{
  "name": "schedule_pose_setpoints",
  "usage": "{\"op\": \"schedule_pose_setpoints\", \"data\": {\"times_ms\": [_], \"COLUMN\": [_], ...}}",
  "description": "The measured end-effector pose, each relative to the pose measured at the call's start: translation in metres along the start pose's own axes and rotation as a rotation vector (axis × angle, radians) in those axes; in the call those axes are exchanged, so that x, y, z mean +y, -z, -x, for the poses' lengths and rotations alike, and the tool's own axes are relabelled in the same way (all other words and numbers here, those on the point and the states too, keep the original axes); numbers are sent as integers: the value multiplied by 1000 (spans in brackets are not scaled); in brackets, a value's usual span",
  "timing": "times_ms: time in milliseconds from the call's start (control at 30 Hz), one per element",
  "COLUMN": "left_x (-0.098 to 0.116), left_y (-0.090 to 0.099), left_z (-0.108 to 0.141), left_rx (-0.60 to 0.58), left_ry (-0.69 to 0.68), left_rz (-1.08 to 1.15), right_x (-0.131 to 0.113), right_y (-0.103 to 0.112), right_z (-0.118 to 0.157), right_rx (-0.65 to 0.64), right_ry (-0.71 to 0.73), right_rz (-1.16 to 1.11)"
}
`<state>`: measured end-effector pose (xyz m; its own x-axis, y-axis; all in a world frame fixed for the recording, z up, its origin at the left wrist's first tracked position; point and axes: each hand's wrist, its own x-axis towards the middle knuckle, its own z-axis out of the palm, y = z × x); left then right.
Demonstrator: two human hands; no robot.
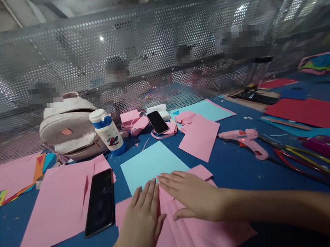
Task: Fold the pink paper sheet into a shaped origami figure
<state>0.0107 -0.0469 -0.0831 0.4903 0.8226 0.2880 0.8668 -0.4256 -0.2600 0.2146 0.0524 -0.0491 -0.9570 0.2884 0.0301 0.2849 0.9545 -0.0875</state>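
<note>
My left hand (143, 216) lies flat on folded pink paper (179, 232) at the bottom centre. Beside it, my right hand (192, 195) also presses flat on the pink paper, its fingertips touching or nearly touching those of my left hand. Neither hand grips anything. Creases run down the pink paper between and below the hands. A light blue sheet (153, 164) lies just beyond the fingertips, partly under the pink paper. To the left of my left hand, a black phone (99, 203) rests on a larger pink sheet (55, 204).
Behind stand a backpack (68, 129) and a white bottle (107, 131) against a perforated metal screen (153, 44). A second phone (157, 122) leans on pink pieces. At right lie a pink glue gun (247, 139), scissors (313, 159) and red paper (309, 112) on the blue table (231, 171).
</note>
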Motion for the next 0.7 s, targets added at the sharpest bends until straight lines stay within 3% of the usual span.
{"op": "schedule_pose_setpoints", "data": {"times_ms": [167,233,433,567,700], "left_x": [-14,-17,-17,-21,-24], "left_y": [2,1,2,8,9], "left_z": [16,21,27,31,47], "left_rx": [13,39,96,121,75], "left_ry": [-5,16,41,26,67], "left_rz": [-9,-19,-90,-129,-180], "right_x": [22,32,50,52,52], "right_y": [-9,-12,-14,-9,4], "right_z": [27,45,87,93,90], "right_rx": [-8,57,168,98,-33], "right_ry": [-66,-140,-185,-259,-337], "right_rz": [-39,23,143,117,36]}}
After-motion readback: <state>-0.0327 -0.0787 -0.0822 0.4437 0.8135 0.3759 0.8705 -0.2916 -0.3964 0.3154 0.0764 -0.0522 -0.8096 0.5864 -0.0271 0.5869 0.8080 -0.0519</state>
